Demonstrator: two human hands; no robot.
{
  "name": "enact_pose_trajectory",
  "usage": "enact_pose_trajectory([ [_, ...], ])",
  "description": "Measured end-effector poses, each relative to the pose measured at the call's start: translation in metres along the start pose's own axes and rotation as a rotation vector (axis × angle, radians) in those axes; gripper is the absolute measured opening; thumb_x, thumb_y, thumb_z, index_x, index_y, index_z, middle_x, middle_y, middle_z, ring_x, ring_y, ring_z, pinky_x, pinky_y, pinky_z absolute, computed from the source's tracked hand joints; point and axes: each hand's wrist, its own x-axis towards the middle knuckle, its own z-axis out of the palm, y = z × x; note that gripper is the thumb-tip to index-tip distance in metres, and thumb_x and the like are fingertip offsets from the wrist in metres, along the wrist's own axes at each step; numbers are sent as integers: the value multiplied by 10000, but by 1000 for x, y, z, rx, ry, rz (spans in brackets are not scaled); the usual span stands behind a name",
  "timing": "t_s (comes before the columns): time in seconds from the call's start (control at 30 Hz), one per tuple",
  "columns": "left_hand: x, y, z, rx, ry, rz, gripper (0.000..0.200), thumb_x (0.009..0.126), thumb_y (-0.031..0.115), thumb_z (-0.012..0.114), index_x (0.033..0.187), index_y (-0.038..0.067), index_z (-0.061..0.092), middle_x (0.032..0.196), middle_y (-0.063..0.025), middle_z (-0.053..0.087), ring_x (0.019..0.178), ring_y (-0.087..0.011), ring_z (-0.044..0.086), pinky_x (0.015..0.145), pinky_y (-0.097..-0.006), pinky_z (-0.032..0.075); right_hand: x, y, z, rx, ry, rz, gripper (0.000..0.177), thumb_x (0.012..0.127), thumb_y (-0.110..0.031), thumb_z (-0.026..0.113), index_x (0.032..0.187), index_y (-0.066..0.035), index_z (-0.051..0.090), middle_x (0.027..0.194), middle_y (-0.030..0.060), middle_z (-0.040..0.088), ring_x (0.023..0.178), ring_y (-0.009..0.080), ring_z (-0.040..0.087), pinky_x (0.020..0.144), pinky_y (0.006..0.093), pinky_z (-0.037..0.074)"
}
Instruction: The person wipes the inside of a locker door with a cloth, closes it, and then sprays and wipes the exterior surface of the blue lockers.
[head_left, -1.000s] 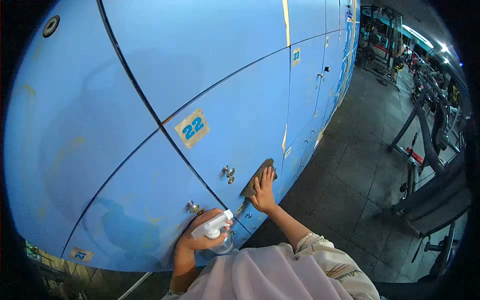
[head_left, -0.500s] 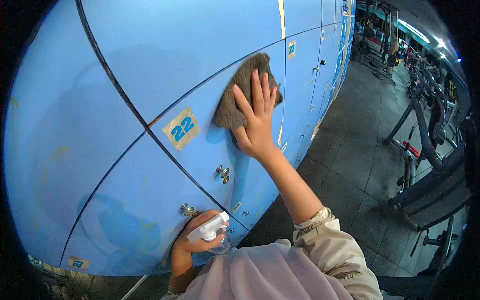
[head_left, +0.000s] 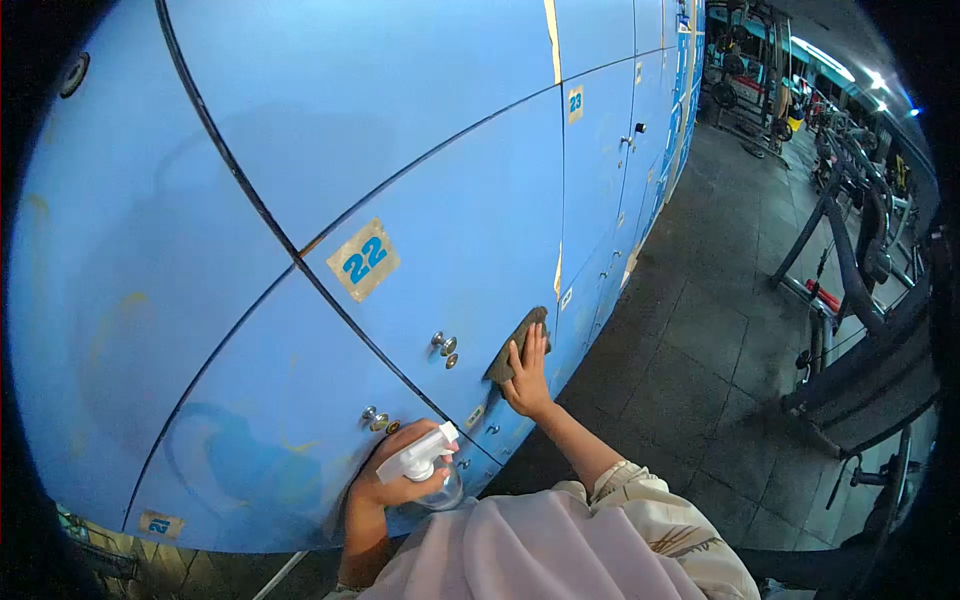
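Observation:
My right hand [head_left: 528,385] presses a brown cloth [head_left: 517,345] against the blue locker door [head_left: 470,220] marked 22, low on its right side. The fingers lie over the cloth, and the palm faces the door. Close to my body, my left hand [head_left: 395,470] is wrapped round a clear spray bottle [head_left: 440,490] with a white trigger head [head_left: 418,455]. Just above that hand sits a metal knob [head_left: 374,418] on the neighbouring door. Another knob [head_left: 442,345] sticks out of door 22, left of the cloth.
Blue lockers run along the left, with door 23 [head_left: 576,103] farther off and door 21 [head_left: 161,524] at lower left. Grey floor tiles [head_left: 690,350] extend to the right. Gym machines [head_left: 860,330] stand at the right, and a weight rack [head_left: 750,80] is at the back.
My right hand has slid the cloth down door 22, from near its upper edge to its lower right part. My left hand keeps its hold on the spray bottle.

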Motion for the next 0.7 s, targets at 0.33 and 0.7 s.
enact_pose_trajectory([
  [0.33, 2, 2, 2, -22, 43, -6, 386, 693, -46, 668, 1052, 19, 544, 940, -52, 615, 811, -135, 612, 713, -275, 496, 264, -117, -119, 10, 405, -341, 648, 739, -349, 503, 1374, -228, 447, 1524, 192, 150, 1385, 448, 104, 1024, 692, 1],
  [0.7, 3, 1, 2, -47, 51, 18, 334, 686, -78, 676, 986, 26, 572, 926, -47, 572, 823, -124, 571, 717, -272, 472, 196, -63, -76, 51, 404, -235, 659, 764, -332, 447, 1371, -75, 420, 1489, 208, 242, 1383, 415, 173, 1086, 588, 64],
])
